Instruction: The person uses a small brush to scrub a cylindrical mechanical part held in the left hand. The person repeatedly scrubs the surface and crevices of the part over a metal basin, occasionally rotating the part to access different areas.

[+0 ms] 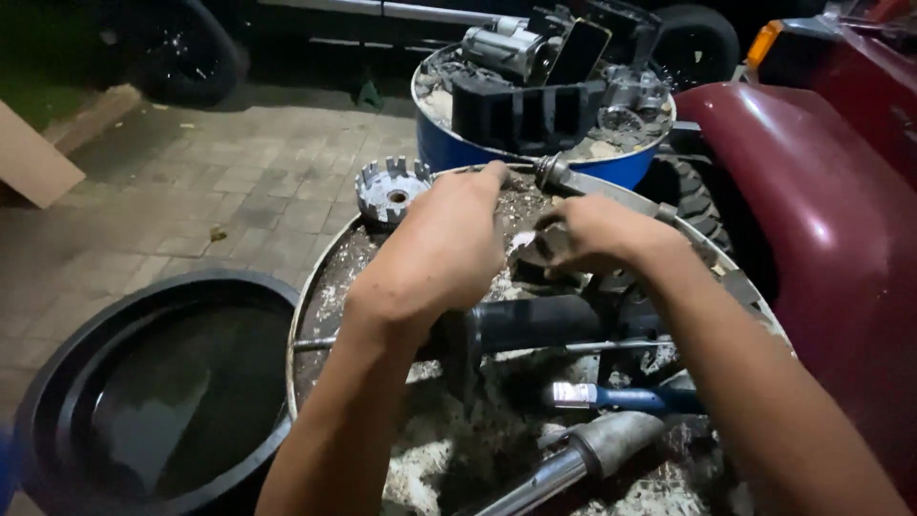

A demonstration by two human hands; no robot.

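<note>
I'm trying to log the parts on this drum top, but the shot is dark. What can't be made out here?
All in the head view:
- Small dark part in the right hand: mostly covered by fingers, kind unclear.
- Left hand: seen from the back, so any grip underneath is hidden.
- Blue-handled tool: far end runs under the right forearm.
- Black tub: contents lost in shadow, cut by the edge.

Blue drum (458, 153); dark red vehicle body (812, 182); black tub (57, 401); blue-handled tool (630, 398).
</note>
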